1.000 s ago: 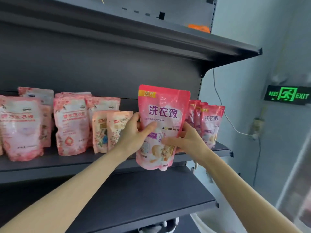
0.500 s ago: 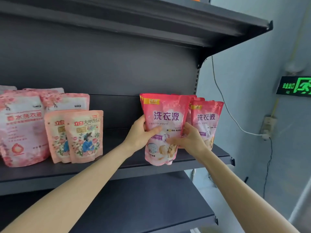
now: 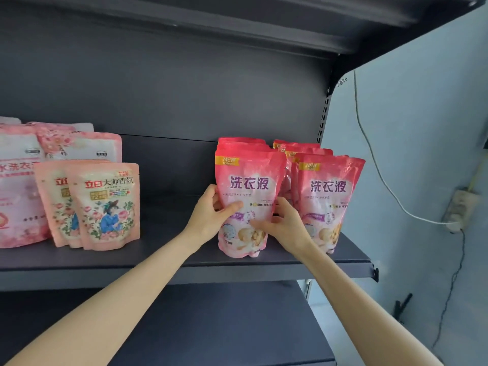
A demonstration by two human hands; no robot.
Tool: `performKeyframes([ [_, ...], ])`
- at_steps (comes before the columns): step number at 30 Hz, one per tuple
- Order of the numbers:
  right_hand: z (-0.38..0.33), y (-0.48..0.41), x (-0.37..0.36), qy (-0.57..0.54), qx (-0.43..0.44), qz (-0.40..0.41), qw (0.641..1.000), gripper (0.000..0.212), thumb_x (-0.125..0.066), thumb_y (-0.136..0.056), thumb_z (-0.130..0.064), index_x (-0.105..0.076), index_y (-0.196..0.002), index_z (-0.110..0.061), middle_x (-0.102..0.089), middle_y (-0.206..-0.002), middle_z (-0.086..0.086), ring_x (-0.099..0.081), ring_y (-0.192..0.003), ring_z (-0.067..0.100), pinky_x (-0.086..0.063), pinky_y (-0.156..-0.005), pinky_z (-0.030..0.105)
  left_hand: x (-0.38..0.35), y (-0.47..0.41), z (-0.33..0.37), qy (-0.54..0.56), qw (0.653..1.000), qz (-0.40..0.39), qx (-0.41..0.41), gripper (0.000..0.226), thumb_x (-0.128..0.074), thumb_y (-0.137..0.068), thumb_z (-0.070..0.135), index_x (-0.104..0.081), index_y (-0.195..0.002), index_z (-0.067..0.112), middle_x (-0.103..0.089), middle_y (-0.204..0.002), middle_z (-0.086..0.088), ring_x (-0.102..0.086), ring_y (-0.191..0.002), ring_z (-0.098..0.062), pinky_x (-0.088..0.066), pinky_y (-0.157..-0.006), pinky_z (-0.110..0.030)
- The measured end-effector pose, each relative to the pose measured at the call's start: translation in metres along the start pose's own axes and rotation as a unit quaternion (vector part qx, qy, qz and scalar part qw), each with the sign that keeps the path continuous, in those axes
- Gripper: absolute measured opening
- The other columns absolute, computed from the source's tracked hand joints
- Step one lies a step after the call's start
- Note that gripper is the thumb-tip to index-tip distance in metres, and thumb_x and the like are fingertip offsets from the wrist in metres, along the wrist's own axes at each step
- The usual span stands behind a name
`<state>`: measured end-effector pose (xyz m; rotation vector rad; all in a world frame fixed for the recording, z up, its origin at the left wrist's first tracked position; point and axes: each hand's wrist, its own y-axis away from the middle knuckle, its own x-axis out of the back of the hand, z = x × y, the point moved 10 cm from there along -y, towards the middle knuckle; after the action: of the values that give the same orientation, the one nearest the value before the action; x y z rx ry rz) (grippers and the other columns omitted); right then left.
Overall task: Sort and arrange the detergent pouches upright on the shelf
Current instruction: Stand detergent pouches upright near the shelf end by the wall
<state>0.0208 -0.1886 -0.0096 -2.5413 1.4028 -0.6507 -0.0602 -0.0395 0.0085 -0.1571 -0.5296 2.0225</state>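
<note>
A pink detergent pouch [image 3: 248, 186] with purple lettering stands upright on the dark shelf [image 3: 169, 260], at the front of a short row of like pouches. My left hand [image 3: 211, 212] grips its left edge, thumb across the front. My right hand [image 3: 285, 223] holds its right side, fingers curled on the lower front. Just to the right stands a second row of the same pouches [image 3: 327, 196]. Smaller peach floral pouches [image 3: 105, 207] and larger pale pink pouches [image 3: 18, 186] stand upright at the left.
A bare stretch of shelf lies between the floral pouches and the held pouch. Another shelf [image 3: 211, 326] runs below, and one [image 3: 264, 19] overhangs above. A white cable [image 3: 375, 165] and a wall socket [image 3: 459, 210] are on the wall at right.
The held pouch moved down from mid-air and back onto the shelf, now standing in front of the left row. Both hands stayed on it. The view moved closer and to the right.
</note>
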Motion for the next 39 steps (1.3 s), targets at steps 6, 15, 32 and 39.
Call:
performKeyframes([
  [6,0.028,0.013,-0.008,0.045,-0.024,-0.064,0.997,0.059,-0.081,-0.072,-0.021,-0.05,-0.122,-0.016,-0.064,-0.11,-0.002,-0.065,-0.094,0.016,-0.056,-0.083,0.031,-0.003,0.016,-0.006,-0.051,0.998,0.008,0.036,0.043,-0.071,-0.082,0.02,-0.049,-0.119,0.017,-0.059,-0.111,0.009,-0.057,-0.102,-0.006,-0.051,-0.083,-0.025],
  [15,0.03,0.013,-0.006,0.049,-0.002,-0.037,0.998,0.047,-0.077,-0.078,-0.021,-0.053,-0.118,-0.017,-0.066,-0.105,0.0,-0.065,-0.083,0.014,-0.051,-0.066,0.015,-0.008,0.02,-0.006,-0.058,0.997,0.012,0.05,0.04,-0.07,-0.082,0.011,-0.05,-0.116,0.018,-0.062,-0.108,0.006,-0.061,-0.101,-0.011,-0.053,-0.082,-0.03],
  [32,0.023,0.012,-0.006,0.136,-0.017,-0.046,0.989,0.054,-0.075,-0.079,-0.03,-0.049,-0.123,-0.014,-0.064,-0.11,-0.001,-0.061,-0.087,0.011,-0.047,-0.069,0.016,-0.008,0.015,-0.008,-0.185,0.979,-0.032,0.073,0.045,-0.066,-0.086,0.025,-0.046,-0.126,0.014,-0.058,-0.121,0.0,-0.058,-0.109,-0.017,-0.052,-0.088,-0.034],
  [39,0.009,0.026,-0.002,0.305,-0.028,-0.078,0.949,0.057,-0.073,-0.079,-0.031,-0.045,-0.126,-0.013,-0.061,-0.114,0.006,-0.059,-0.102,0.027,-0.051,-0.086,0.042,-0.003,0.031,0.004,-0.313,0.945,-0.065,0.067,0.037,-0.062,-0.089,0.025,-0.055,-0.123,0.011,-0.064,-0.119,-0.005,-0.063,-0.102,-0.018,-0.051,-0.086,-0.028],
])
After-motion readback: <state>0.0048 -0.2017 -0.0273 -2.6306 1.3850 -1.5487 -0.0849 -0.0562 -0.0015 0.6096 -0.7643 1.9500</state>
